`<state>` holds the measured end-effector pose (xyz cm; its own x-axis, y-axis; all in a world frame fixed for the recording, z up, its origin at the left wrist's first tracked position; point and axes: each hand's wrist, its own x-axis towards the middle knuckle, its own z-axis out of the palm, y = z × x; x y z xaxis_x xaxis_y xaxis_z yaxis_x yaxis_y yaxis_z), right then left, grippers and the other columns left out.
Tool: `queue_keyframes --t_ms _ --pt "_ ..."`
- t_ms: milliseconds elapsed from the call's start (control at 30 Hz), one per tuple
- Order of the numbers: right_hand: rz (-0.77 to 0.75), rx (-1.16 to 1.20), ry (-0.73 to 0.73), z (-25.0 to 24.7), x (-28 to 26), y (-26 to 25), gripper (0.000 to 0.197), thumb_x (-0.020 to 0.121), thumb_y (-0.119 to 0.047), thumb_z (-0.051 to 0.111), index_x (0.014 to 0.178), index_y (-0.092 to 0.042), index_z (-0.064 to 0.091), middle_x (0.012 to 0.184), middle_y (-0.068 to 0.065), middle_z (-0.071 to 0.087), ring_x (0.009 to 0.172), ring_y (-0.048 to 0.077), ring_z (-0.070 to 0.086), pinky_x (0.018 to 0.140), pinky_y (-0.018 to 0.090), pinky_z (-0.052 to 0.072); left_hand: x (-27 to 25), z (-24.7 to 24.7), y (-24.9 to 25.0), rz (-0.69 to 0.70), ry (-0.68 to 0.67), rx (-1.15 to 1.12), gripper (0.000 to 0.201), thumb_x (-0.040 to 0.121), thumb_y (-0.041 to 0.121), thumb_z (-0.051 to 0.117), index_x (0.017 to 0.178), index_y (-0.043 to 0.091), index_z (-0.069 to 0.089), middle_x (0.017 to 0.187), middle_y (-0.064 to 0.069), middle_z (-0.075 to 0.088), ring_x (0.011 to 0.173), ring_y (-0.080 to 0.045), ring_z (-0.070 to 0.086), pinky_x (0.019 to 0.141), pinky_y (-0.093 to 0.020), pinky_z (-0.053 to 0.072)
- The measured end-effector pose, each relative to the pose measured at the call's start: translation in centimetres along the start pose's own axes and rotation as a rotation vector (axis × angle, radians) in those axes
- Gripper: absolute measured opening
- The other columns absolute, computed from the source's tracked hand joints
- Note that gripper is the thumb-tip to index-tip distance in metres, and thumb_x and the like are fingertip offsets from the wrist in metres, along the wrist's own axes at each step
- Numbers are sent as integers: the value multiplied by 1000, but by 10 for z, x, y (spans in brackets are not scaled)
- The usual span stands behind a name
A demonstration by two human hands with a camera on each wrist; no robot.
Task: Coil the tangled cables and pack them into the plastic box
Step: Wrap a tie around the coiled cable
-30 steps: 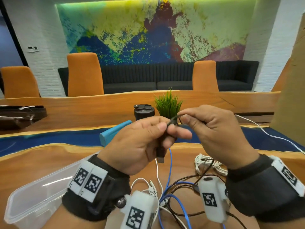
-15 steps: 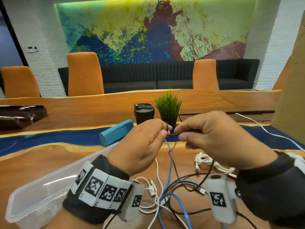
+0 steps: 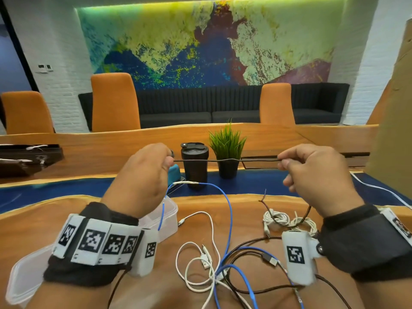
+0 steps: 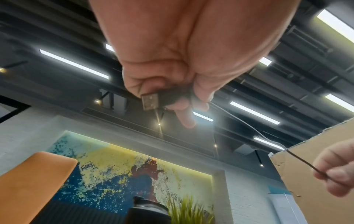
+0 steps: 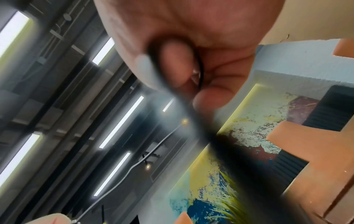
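Observation:
A thin black cable (image 3: 225,160) is stretched level between both raised hands. My left hand (image 3: 147,175) pinches its USB plug (image 4: 151,100) end between thumb and fingers. My right hand (image 3: 312,172) pinches the cable (image 5: 159,75) farther along, and the rest hangs down past the wrist to the table. The clear plastic box (image 3: 165,221) lies under my left wrist at the table's near left. A tangle of blue cable (image 3: 229,217), white cable (image 3: 196,259) and black cable (image 3: 252,291) lies on the wooden table (image 3: 240,204) between my forearms.
A bundled white cable (image 3: 287,219) lies near my right wrist. A black tumbler (image 3: 194,166), a small potted plant (image 3: 227,152) and a teal case (image 3: 175,171) stand behind the hands. A cardboard panel (image 3: 394,130) rises at the right edge. Orange chairs line the far side.
My hands have drawn apart, left going left and right going right, pulling a length of the black cable taut between them where they were close together before.

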<state>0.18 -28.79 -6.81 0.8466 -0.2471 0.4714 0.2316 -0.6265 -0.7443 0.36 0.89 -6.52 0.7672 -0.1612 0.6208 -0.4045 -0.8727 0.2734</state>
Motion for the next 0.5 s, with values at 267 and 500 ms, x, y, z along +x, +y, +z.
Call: queue_keyframes --t_ms 267,500 --pt "-222 -411 -112 -10 -8 -18 39 92 -38 62 129 -27 60 126 -6 63 115 14 55 95 32 43 0 -7 -1 -62 77 -29 17 102 24 39 97 18 54 100 -2 64 92 -20 55 76 -31 37" --pt "-600 -114 -77 -16 -53 -74 36 87 -47 60 118 -29 68 108 -15 68 99 3 61 86 25 49 -9 8 53 88 16 -133 26 103 30 34 98 17 56 93 5 56 87 -12 49 75 -30 39"
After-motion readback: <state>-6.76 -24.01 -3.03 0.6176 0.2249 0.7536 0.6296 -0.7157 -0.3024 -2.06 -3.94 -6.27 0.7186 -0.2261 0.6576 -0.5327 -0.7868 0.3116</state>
